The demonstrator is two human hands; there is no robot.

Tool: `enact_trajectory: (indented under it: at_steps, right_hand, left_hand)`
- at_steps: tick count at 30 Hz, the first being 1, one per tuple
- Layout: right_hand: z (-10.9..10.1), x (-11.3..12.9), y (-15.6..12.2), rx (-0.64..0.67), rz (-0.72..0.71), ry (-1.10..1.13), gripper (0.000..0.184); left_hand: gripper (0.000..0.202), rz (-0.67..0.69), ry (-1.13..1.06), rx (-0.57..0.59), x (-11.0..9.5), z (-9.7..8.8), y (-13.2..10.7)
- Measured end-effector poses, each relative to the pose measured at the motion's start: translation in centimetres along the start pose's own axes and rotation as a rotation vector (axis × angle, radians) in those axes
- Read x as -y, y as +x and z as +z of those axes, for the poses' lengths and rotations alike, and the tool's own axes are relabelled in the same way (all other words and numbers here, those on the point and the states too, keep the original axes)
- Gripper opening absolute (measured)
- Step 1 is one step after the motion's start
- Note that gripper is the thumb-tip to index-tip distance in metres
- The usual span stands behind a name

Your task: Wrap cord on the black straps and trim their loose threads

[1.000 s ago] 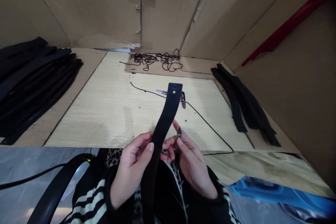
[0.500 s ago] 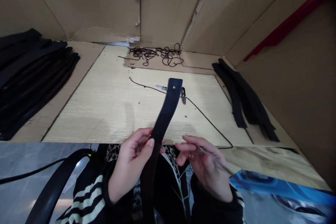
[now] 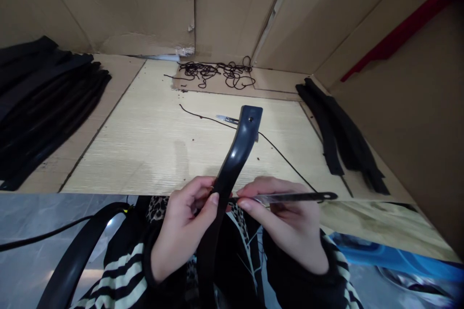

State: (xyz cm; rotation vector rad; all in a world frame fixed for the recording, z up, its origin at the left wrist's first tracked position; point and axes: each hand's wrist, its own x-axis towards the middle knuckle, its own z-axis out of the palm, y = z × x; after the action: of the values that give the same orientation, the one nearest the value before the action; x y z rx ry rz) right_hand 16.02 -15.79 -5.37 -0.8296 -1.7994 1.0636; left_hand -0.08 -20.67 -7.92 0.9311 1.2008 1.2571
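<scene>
My left hand [image 3: 190, 224] is closed around a long, glossy black strap [image 3: 236, 152], thumb on its face. The strap stands up from the hand, with a small round hole or stud near its squared top end; its lower part hangs down over my lap. My right hand [image 3: 284, 222] pinches a slim, flat metal tool [image 3: 290, 197] with a dark end and a small hole in it. This tool lies level, its tip near the strap's edge by my left fingers. Behind the strap, thread snips [image 3: 226, 119] lie partly hidden beside a dark cord [image 3: 286, 159].
A pile of black straps [image 3: 47, 111] lies at left, and several more straps [image 3: 340, 130] lie at right. Tangled dark cord [image 3: 217, 73] sits at the back by the cardboard wall [image 3: 228, 14]. The table's front edge runs just beyond my hands.
The strap has shifted slightly right and turned so its glossy face shows. My right hand has moved its slim tool level and brought it up to the strap beside my left fingers.
</scene>
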Motion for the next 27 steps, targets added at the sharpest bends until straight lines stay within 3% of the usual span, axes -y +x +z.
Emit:
enact_trajectory:
  at_steps: [10,17,27]
  right_hand:
    - [0.0,0.1,0.5,0.035,-0.016,-0.015,0.010]
    - [-0.1,0.0,0.6,0.037,-0.059,0.038,0.015]
    - [-0.4,0.0,1.2,0.110,0.016,0.033,0.011]
  left_hand:
    - [0.015,0.002,0.055,0.006,0.0,-0.1,0.0]
    - [0.012,0.032,0.040,0.048,0.3,-0.3,-0.1]
    - [0.017,0.002,0.018,0.060,0.5,-0.1,0.1]
